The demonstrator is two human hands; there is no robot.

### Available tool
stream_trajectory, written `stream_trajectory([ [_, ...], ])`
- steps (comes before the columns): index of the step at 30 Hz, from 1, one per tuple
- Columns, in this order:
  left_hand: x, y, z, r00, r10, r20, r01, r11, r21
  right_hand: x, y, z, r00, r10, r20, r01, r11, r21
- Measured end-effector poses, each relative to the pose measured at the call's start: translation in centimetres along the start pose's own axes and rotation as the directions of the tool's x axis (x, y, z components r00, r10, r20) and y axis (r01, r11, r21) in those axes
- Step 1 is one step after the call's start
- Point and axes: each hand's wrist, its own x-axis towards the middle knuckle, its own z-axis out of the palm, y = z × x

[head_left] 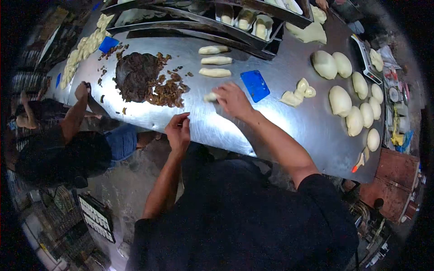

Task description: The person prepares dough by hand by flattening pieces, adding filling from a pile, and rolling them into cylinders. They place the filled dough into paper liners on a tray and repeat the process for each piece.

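Observation:
My right hand (pixel 233 100) is closed round a small pale dough piece (pixel 210 96) on the metal table (pixel 217 124). Just beyond it lie three dough strips (pixel 215 60), one above another. My left hand (pixel 178 131) is held at the table's near edge, thumb and fingers pinched together on something dark and too small to name. In front of it is a dark brown filling mass (pixel 134 77) with loose brown crumbs (pixel 167 91) on its right. A blue scraper (pixel 255 86) lies flat to the right of my right hand.
Several dough balls (pixel 340 101), a scale (pixel 365 58) and a brush (pixel 360 161) are on the right. Flat dough pieces (pixel 298 93) lie nearer. Dark metal trays (pixel 194 26) stand at the back. A co-worker (pixel 58 147) stands at the left, near a long dough row (pixel 86 49).

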Motion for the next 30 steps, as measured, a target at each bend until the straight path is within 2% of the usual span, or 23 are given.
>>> stream_trajectory([
  [2, 1.6, -0.2, 1.2, 0.999, 0.03, 0.034, -0.027, 0.997, -0.075, 2.9, 1.4, 1.5, 1.0, -0.001, -0.031, 0.0, 1.0, -0.024],
  [4, 3.7, 2.5, 3.3, 0.922, 0.387, 0.024, -0.372, 0.864, 0.34, 3.5, 2.5, 3.1, 0.997, 0.047, 0.067, -0.04, 0.995, -0.09],
  [6, 5.4, 2.8, 5.5, 0.866, 0.472, 0.164, -0.497, 0.786, 0.368, 2.4, -0.1, 1.2, 0.981, -0.018, -0.191, -0.029, 0.971, -0.237],
  [7, 6.2, 1.0, 5.9, 0.867, 0.403, 0.294, -0.485, 0.816, 0.315, 1.6, -1.5, -1.2, 0.972, 0.076, -0.22, -0.117, 0.977, -0.177],
  [8, 6.2, 0.7, 5.8, 0.878, 0.372, 0.302, -0.451, 0.855, 0.256, -0.5, -0.2, -1.9, 0.933, 0.097, -0.346, -0.157, 0.977, -0.148],
  [9, 5.8, 1.3, 5.5, 0.874, 0.41, 0.259, -0.469, 0.851, 0.236, -2.8, 1.4, -3.0, 0.877, 0.11, -0.468, -0.182, 0.977, -0.111],
  [10, 5.7, 2.1, 4.9, 0.867, 0.45, 0.211, -0.491, 0.842, 0.222, -4.6, 2.8, -5.6, 0.815, 0.185, -0.549, -0.335, 0.923, -0.187],
  [11, 5.1, 2.9, 4.8, 0.883, 0.428, 0.192, -0.458, 0.876, 0.154, -7.6, 5.1, -7.7, 0.723, 0.253, -0.643, -0.518, 0.815, -0.261],
  [12, 4.9, 3.4, 5.6, 0.881, 0.433, 0.192, -0.462, 0.874, 0.152, -10.1, 6.2, -10.4, 0.601, 0.503, -0.622, -0.764, 0.591, -0.26],
  [13, 4.6, 4.0, 6.7, 0.903, 0.301, 0.305, -0.34, 0.937, 0.082, -11.2, 7.0, -12.7, 0.55, 0.558, -0.621, -0.831, 0.434, -0.347],
  [14, 4.3, 4.7, 8.0, 0.889, 0.173, 0.424, -0.205, 0.978, 0.03, -12.5, 8.2, -14.3, 0.471, 0.589, -0.657, -0.87, 0.436, -0.232],
  [15, 4.5, 5.4, 10.4, 0.818, 0.29, 0.498, -0.317, 0.948, -0.031, -13.3, 9.5, -15.5, 0.387, 0.619, -0.684, -0.894, 0.432, -0.115],
  [16, 4.9, 6.4, 13.7, 0.728, 0.398, 0.559, -0.417, 0.903, -0.102, -13.5, 10.6, -16.3, 0.384, 0.615, -0.689, -0.894, 0.434, -0.111],
  [18, 5.3, 10.0, 20.2, 0.538, 0.524, 0.66, -0.591, 0.793, -0.148, -13.7, 12.4, -17.1, 0.592, 0.641, -0.488, -0.686, 0.719, 0.113],
  [19, 5.5, 10.2, 23.6, 0.451, 0.515, 0.729, -0.691, 0.719, -0.08, -14.0, 13.7, -17.0, 0.703, 0.559, -0.441, -0.649, 0.757, -0.076],
  [21, 4.8, 10.7, 29.4, 0.48, 0.354, 0.803, -0.725, 0.675, 0.136, -13.7, 12.3, -17.1, 0.7, 0.609, -0.372, -0.669, 0.742, -0.046],
  [23, 4.1, 12.9, 32.2, 0.378, 0.14, 0.915, -0.672, 0.721, 0.167, -14.7, 12.7, -16.1, 0.706, 0.643, -0.298, -0.68, 0.733, -0.03],
  [24, 2.6, 10.1, 35.0, 0.525, 0.374, 0.765, -0.745, 0.636, 0.2, -16.2, 14.2, -14.9, 0.716, 0.628, -0.305, -0.667, 0.745, -0.034],
  [25, 2.0, 8.3, 37.0, 0.633, 0.361, 0.685, -0.648, 0.731, 0.213, -17.0, 13.8, -14.4, 0.752, 0.591, -0.293, -0.584, 0.803, 0.119],
  [26, 1.3, 7.1, 37.8, 0.725, 0.329, 0.604, -0.543, 0.814, 0.208, -17.5, 13.9, -14.1, 0.759, 0.592, -0.272, -0.58, 0.804, 0.13],
  [27, 1.1, 11.4, 33.5, 0.651, 0.328, 0.685, -0.629, 0.738, 0.245, -18.1, 14.0, -13.9, 0.793, 0.546, -0.27, -0.563, 0.826, 0.016],
  [29, 0.3, 12.3, 29.3, 0.627, 0.267, 0.732, -0.61, 0.753, 0.247, -18.5, 13.4, -13.4, 0.824, 0.513, -0.241, -0.559, 0.804, -0.201],
  [30, 0.0, 12.0, 27.4, 0.591, 0.227, 0.774, -0.602, 0.763, 0.236, -18.2, 13.0, -13.1, 0.83, 0.506, -0.236, -0.55, 0.813, -0.189],
])
